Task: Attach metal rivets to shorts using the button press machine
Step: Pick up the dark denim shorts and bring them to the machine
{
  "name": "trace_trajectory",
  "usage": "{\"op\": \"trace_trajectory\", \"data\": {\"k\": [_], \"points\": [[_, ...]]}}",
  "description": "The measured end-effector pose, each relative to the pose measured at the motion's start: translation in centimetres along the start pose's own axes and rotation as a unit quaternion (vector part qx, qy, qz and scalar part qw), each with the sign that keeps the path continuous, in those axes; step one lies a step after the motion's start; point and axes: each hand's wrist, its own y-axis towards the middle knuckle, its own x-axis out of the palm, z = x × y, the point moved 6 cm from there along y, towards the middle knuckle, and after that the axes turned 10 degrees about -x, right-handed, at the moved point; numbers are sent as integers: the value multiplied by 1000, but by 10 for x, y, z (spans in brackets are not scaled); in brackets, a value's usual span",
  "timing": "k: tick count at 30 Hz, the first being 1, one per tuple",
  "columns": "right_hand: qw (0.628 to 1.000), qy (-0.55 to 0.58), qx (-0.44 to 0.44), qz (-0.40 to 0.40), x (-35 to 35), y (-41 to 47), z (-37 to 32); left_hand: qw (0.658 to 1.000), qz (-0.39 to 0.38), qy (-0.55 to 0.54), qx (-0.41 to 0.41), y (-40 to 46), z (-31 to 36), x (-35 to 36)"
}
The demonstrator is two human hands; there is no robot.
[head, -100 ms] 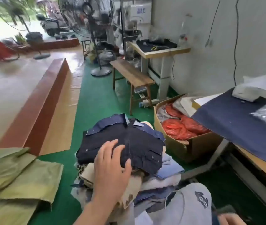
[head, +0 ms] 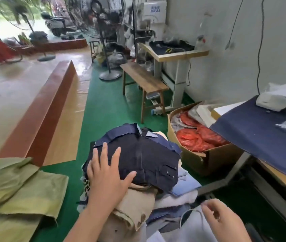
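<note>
Fingers of left hand spread flat on dark shorts topping floor pile, gripping nothing; right hand loosely curled at pale garment's cord, grasp unclear; seemingly fetching next piece, needing lift toward tabletop.

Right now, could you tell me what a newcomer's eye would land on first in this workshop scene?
Probably the left hand spread flat on the dark navy shorts that top a heap of folded garments at centre bottom. Next, the cardboard box of red plastic bags on the green floor just right of the pile. Further back stands a large pedestal fan beside a wooden bench.
</note>
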Motion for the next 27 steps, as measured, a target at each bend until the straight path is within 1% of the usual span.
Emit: {"op": "trace_trajectory", "data": {"k": [1,2,3,4,5,7,8,9,11,12,13,15,16,18,19,20,21,22,23,24,25,26,27], "points": [[999,-30,-23,4,5,18,-37,999,-39,14,-11,14,-10,4],[997,-21,-77,-12,20,34,-60,997,-70,28,-15,25,-18,9],[994,-4,-103,-30,35,47,-69,995,-94,35,-10,32,-23,16],[990,-10,-136,-41,46,59,-82,993,-112,36,0,36,-25,20],[985,-42,-159,-54,54,71,-94,993,-117,31,12,39,-25,22],[977,-105,-174,-63,70,88,-101,995,-85,31,29,46,-25,19],[972,-140,-179,-58,76,91,-108,997,-57,22,42,46,-22,15],[968,-174,-174,-53,80,95,-109,997,-24,0,67,46,-18,10],[966,-183,-176,-45,83,99,-110,988,64,-42,131,45,-7,-4],[968,-169,-182,-42,81,99,-111,982,97,-57,151,46,-2,-13],[970,-146,-191,-38,77,100,-112,979,111,-74,156,48,3,-23],[970,-84,-229,3,61,98,-117,974,127,-110,153,54,17,-43],[970,-53,-235,34,48,97,-120,973,126,-126,149,56,25,-50],[968,12,-227,107,14,98,-121,970,90,-178,139,65,41,-58],[967,40,-212,133,-5,98,-120,962,54,-224,145,69,50,-60],[967,60,-198,149,-22,97,-120,950,16,-265,165,71,62,-63],[968,70,-182,160,-39,96,-118,940,-16,-276,201,70,74,-67],[968,80,-165,170,-57,94,-116,934,-43,-250,252,66,88,-69],[970,97,-142,174,-74,91,-113,929,-61,-201,304,59,100,-68],[972,121,-116,168,-90,88,-108,924,-61,-140,351,52,111,-65],[972,154,-90,151,-104,83,-103,915,-43,-82,393,45,122,-62],[971,191,-67,129,-116,77,-98,903,-24,-43,426,39,133,-60],[968,224,-46,107,-126,71,-93,895,-20,-32,445,36,144,-59]]}}
